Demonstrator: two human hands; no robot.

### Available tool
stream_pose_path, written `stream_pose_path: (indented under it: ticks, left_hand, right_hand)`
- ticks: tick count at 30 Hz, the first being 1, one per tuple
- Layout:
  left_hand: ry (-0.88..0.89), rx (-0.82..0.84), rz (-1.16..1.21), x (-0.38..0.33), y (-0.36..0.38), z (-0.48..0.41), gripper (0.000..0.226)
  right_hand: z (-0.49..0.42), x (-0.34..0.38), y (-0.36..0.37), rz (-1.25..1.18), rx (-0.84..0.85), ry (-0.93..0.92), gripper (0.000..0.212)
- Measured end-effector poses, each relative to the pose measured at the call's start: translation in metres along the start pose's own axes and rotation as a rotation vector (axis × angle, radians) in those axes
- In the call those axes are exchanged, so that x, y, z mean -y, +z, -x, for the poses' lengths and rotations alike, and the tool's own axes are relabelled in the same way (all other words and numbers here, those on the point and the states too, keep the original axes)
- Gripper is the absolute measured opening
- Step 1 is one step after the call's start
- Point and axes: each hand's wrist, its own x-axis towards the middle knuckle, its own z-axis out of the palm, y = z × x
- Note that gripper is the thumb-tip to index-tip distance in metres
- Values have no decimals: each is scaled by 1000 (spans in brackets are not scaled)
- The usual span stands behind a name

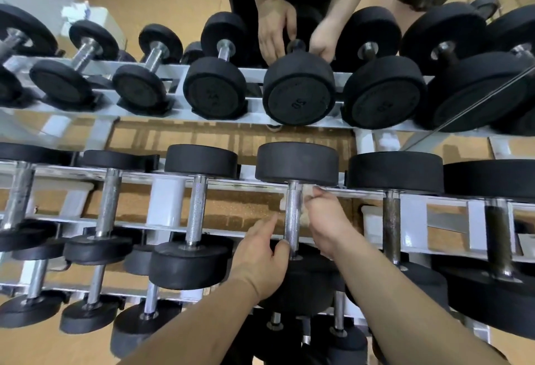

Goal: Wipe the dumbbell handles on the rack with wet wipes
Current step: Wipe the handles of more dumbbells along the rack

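The dumbbell handle (291, 214) is a knurled steel bar between two black heads, on the top tier of the white rack (168, 199). My right hand (325, 220) grips a white wet wipe (306, 191) and presses it round the right and back of the bar's upper half. My left hand (260, 254) rests on the near head (301, 283), thumb touching the bar's lower end and index finger stretched out beside the bar. Most of the wipe is hidden behind the bar and my fingers.
Neighbouring dumbbells stand close on both sides, one handle (197, 208) to the left and a darker one (391, 225) to the right. Lower tiers hold smaller dumbbells (95, 283). A mirror (231, 138) behind the rack reflects the rack and both hands.
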Motion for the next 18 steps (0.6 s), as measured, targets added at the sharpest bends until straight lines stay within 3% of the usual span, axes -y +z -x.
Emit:
stream_pose_path:
  ticks: [3, 7, 13, 15, 18]
  left_hand:
    - [-9, 5, 15, 0, 0, -2, 63]
    - [-37, 40, 22, 1, 0, -3, 65]
    - [-14, 36, 36, -3, -1, -1, 59]
    - [-6, 21, 46, -4, -2, -1, 55]
    - [-14, 19, 43, -2, -2, -2, 42]
  right_hand:
    - [17, -11, -6, 138, 9, 8, 29]
    - [27, -33, -21, 425, 170, -13, 29]
    - [-5, -4, 10, 227, -5, -98, 14]
    - [-1, -12, 14, 322, -19, -122, 14]
    - [26, -20, 3, 686, 60, -143, 16]
